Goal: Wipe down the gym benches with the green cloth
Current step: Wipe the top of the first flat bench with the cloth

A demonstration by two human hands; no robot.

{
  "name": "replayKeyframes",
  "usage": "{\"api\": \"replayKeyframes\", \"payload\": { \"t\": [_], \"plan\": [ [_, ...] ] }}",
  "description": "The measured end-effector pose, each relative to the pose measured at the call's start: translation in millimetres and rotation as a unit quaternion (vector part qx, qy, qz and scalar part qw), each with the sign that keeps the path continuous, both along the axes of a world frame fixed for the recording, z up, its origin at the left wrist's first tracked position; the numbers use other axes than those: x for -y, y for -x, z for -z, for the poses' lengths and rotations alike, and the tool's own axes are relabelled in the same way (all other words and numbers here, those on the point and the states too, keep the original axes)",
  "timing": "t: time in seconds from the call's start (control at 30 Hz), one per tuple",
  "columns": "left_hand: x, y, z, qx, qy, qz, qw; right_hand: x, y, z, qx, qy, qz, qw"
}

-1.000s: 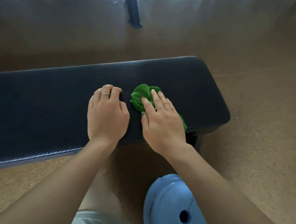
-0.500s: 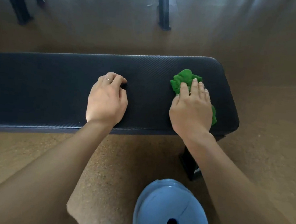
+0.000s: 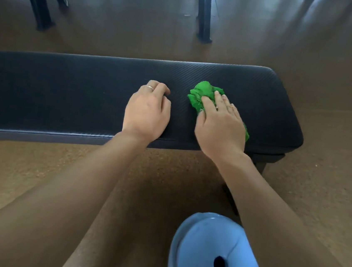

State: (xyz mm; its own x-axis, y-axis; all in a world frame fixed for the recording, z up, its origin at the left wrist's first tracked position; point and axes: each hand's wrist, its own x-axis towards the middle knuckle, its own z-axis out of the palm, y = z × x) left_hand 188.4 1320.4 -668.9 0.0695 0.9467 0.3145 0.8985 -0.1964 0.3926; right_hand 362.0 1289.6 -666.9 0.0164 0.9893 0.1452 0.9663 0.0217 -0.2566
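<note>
Both bare forearms reach forward from the bottom edge, roughly parallel, converging slightly toward the hands. Left hand [image 3: 148, 112] palm down, knuckles raised, fingers curled under at the tips, thin ring on one finger; it holds nothing and rests on the dark textured padded bench top [image 3: 66, 91]. Right hand [image 3: 221, 125] just beside it, palm down, fingers straight and together, angled up-left, pressing flat on the crumpled green cloth [image 3: 203, 95]. The hands are near each other, not touching. Wrists sit over the bench's near edge.
</note>
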Motion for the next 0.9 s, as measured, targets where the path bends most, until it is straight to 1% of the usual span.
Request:
{"api": "replayKeyframes", "payload": {
  "t": [0.07,0.13,0.2,0.27,0.33,0.43,0.5,0.57,0.67,0.7,0.8,0.9],
  "plan": [
    [12,39,-7,-0.035,-0.014,0.037,0.999,2,2,-2,0.0,0.009,0.028,1.0],
    [18,100,-9,-0.085,-0.036,0.037,0.995,3,10,-2,-0.003,0.008,0.064,0.998],
    [20,163,-7,-0.097,-0.038,0.006,0.994,5,27,-1,-0.002,0.016,0.103,0.995],
    [21,200,-2,-0.082,-0.007,-0.006,0.997,11,61,-3,-0.005,0.022,0.127,0.992],
    [20,210,4,-0.075,0.018,0.005,0.997,17,114,-5,-0.009,0.016,0.12,0.993],
    [20,210,7,-0.078,0.021,0.009,0.997,18,197,-5,-0.009,0.006,0.073,0.997],
    [20,213,7,-0.077,0.021,0.015,0.997,14,224,-4,-0.003,0.007,0.052,0.999],
    [19,217,6,-0.081,0.016,0.024,0.996,11,224,-6,-0.004,0.016,0.03,0.999],
    [18,218,3,-0.088,0.02,0.04,0.995,11,197,-6,0.008,0.04,0.012,0.999],
    [17,218,3,-0.087,0.025,0.044,0.995,9,184,-6,0.01,0.046,0.03,0.998],
    [16,220,4,-0.089,0.031,0.044,0.995,1,143,-7,0.005,0.055,0.128,0.99],
    [15,217,3,-0.099,0.038,0.045,0.993,-3,138,-8,0.001,0.058,0.193,0.979]
  ]
}}
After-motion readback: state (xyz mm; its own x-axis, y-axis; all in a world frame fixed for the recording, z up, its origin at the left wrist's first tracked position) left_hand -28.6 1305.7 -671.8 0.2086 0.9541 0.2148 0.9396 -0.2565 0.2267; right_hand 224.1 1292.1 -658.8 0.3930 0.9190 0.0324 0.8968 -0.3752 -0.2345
